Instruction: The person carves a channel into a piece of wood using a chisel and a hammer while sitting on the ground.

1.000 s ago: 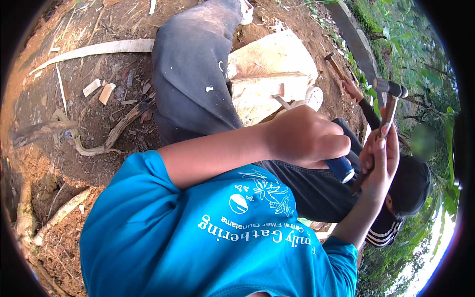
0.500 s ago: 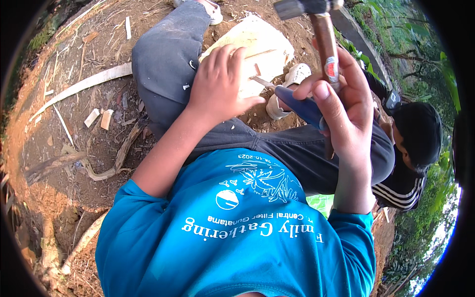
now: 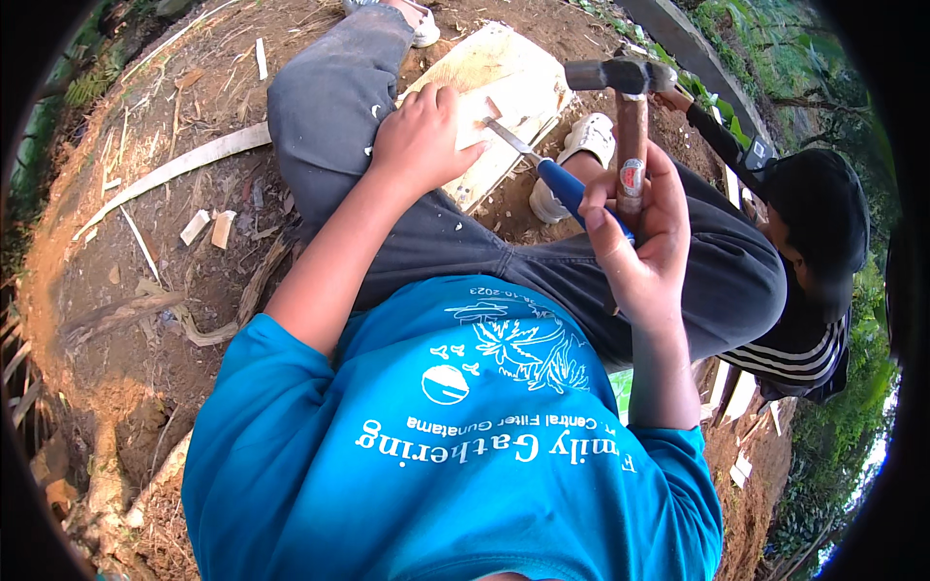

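Note:
My right hand (image 3: 647, 247) is closed on two tools at once. One is a hammer (image 3: 632, 145) with a brown wooden handle, its dark metal head up. The other is a chisel (image 3: 564, 181) with a blue handle, slanting down to the left. The chisel's tip is at a pale wooden board (image 3: 528, 73), beside a small reddish-brown mark or slot (image 3: 492, 107); whether it touches the wood I cannot tell. My left hand (image 3: 417, 145) lies on the board's left edge by my knee, fingers stretched out and holding nothing.
At the right another person in a black cap (image 3: 819, 218) crouches close by, one arm reaching toward the hammer's far side. A long wood strip (image 3: 184, 165), small wood offcuts (image 3: 222, 229) and a root (image 3: 257, 281) lie on the soil at left. A concrete edge (image 3: 693, 44) runs behind.
The hammer and chisel have come lower with my right hand, which has shifted slightly left. My left hand has slid a little left, and more of the board shows.

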{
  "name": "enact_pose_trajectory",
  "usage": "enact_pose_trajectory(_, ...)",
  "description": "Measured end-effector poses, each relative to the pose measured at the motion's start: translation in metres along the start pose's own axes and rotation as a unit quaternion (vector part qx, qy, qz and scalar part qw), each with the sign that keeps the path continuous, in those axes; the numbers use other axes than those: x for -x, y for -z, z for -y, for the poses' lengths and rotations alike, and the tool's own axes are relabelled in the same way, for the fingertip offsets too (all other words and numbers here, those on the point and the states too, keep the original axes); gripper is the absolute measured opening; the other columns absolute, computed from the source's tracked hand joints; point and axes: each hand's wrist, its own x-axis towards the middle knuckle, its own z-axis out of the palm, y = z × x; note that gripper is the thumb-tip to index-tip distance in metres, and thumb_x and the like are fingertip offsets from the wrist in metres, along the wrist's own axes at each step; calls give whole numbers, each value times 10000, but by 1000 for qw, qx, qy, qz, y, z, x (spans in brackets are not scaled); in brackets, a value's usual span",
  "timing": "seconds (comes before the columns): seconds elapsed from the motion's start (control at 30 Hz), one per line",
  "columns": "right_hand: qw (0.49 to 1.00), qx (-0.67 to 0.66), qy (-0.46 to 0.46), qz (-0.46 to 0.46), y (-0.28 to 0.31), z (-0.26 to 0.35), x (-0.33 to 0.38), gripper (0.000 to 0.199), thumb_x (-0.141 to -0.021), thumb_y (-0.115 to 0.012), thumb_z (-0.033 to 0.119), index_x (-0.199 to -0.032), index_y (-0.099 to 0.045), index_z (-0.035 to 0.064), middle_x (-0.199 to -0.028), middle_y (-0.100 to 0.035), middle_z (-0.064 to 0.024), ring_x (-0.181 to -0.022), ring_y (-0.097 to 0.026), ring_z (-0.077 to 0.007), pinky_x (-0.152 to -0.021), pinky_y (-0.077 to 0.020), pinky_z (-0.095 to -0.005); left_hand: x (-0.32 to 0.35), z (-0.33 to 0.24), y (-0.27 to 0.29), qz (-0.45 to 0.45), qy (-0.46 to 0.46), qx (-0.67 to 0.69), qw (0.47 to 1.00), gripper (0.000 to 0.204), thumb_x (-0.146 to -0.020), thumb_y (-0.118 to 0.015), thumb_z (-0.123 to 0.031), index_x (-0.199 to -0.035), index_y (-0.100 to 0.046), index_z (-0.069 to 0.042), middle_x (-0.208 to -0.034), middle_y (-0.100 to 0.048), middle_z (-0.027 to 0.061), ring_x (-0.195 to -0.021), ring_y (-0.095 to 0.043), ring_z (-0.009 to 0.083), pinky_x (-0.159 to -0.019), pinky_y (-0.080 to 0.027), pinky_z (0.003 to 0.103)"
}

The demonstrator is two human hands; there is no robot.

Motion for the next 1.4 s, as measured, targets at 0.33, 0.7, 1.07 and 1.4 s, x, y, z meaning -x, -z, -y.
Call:
enact_pose_trajectory(0.33,984,158,-31,78,22,55,-72,571,-960,-654,153,-1469,-447,-3,-956,-687,-52,-618,-530,-20,-532,-398,-162,1,-5,1,-23,-4,32,999,727,-782,-795,-498,-1274,-562,-17,-1174,-619,156,-1159,-601,327,-984,-478,458)
enact_pose_trajectory(0.7,960,203,-87,172,-19,86,-145,528,-927,-642,138,-1399,-487,-43,-860,-675,-53,-599,-546,-70,-527,-425,-225,-19,6,40,-58,-45,205,976,679,-876,-731,-271,-1475,-461,-97,-1377,-550,193,-1319,-506,356,-1108,-419,431)
enact_pose_trajectory(1.07,953,233,-2,192,19,113,-141,390,-934,-633,143,-1270,-557,-39,-872,-692,-70,-590,-555,-51,-523,-445,-209,-24,15,31,83,-62,166,981,245,-902,-705,-202,-1137,-736,-139,-1121,-620,109,-1142,-562,327,-1022,-450,423)
enact_pose_trajectory(1.4,975,212,11,71,95,141,-108,470,-939,-634,172,-1352,-527,-25,-898,-677,-51,-584,-542,-44,-508,-434,-191,-32,-12,26,49,-66,185,979,132,-899,-690,-161,-940,-642,-45,-963,-666,125,-1013,-565,361,-915,-450,444)
